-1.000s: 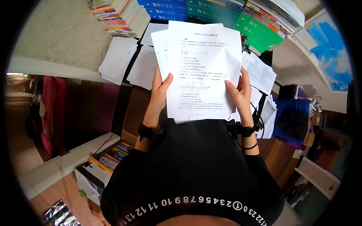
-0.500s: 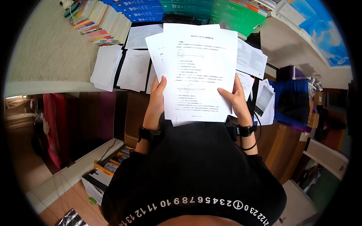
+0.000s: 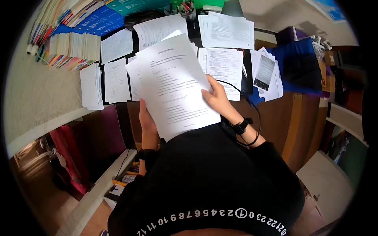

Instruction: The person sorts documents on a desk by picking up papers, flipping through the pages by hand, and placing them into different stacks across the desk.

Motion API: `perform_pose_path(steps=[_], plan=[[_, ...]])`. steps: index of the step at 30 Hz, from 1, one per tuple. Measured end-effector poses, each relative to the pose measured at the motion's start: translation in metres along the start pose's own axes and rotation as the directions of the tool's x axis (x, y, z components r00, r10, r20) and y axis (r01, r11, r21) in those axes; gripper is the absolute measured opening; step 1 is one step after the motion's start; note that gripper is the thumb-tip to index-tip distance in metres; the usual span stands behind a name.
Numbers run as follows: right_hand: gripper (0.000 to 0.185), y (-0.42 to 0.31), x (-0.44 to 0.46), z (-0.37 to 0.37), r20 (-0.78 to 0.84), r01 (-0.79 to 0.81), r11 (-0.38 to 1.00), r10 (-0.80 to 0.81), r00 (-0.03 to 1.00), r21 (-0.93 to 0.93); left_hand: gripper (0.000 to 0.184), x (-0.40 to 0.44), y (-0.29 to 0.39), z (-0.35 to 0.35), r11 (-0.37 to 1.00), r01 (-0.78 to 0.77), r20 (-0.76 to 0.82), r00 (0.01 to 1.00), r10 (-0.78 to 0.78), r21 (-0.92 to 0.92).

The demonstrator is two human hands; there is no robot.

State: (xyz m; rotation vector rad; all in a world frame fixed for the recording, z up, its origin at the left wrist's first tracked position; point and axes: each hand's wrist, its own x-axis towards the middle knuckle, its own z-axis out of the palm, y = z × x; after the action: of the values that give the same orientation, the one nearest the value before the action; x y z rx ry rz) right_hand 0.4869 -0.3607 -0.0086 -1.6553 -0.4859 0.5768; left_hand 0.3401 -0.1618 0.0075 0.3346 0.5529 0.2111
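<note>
Papers (image 3: 173,90) between 2 hands (image 3: 216,97), loose sheets (image 3: 228,31) beyond, stacked books (image 3: 76,47)

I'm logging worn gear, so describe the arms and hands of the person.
The left hand and right hand are gloveless. Black bands circle the left wrist and right wrist. A thin black cable loops by the right forearm. The black sleeves leave the forearms bare.

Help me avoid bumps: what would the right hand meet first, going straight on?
The right hand would likely meet the papers it holds; depth beyond them is unclear.
</note>
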Motion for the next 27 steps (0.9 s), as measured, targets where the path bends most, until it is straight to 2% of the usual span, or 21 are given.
perform_pose_path(steps=[3,9,12,15,16,18,20,23,24,27], plan=[[0.043,0.001,0.005,0.005,0.003,0.024,1.000,-0.024,1.000,0.020,0.054,0.000,-0.008,-0.025,0.992,0.039,-0.027,0.999,-0.042,-0.124],[0.044,0.012,0.008,0.004,0.030,0.007,1.000,-0.008,1.000,0.020,0.054,-0.006,-0.011,-0.024,0.989,0.128,-0.066,0.989,-0.133,-0.079],[0.041,0.015,0.010,0.004,0.048,-0.010,0.997,0.006,0.999,0.079,0.053,-0.007,-0.012,-0.028,0.994,0.104,-0.182,0.979,-0.095,0.041],[0.035,0.027,0.012,0.008,0.070,-0.037,0.996,0.031,0.997,0.076,0.053,-0.003,-0.009,-0.037,0.920,0.122,-0.356,0.934,0.019,0.371],[0.029,0.032,0.013,0.013,0.034,-0.016,0.998,0.014,0.999,0.060,0.053,-0.001,-0.008,-0.041,0.889,0.157,-0.377,0.926,0.019,0.429],[0.027,0.037,0.016,0.010,0.132,-0.136,0.982,0.153,0.979,-0.129,0.053,0.000,-0.004,-0.051,0.812,0.231,-0.423,0.906,0.021,0.536],[0.028,0.048,0.017,0.007,0.184,-0.176,0.931,0.244,0.952,-0.320,0.053,-0.004,-0.004,-0.060,0.791,0.235,-0.451,0.891,0.057,0.565],[0.030,0.063,0.016,0.004,0.248,-0.098,0.892,0.227,0.942,-0.442,0.049,-0.014,0.005,-0.080,0.808,0.175,-0.479,0.866,0.146,0.563],[0.032,0.071,0.018,0.002,0.261,-0.186,0.865,0.335,0.906,-0.466,0.048,-0.021,0.009,-0.084,0.823,0.128,-0.477,0.859,0.187,0.553],[0.035,0.105,0.018,0.000,0.139,-0.199,0.925,0.255,0.957,-0.325,0.045,-0.038,0.025,-0.091,0.809,0.075,-0.536,0.784,0.314,0.583]])
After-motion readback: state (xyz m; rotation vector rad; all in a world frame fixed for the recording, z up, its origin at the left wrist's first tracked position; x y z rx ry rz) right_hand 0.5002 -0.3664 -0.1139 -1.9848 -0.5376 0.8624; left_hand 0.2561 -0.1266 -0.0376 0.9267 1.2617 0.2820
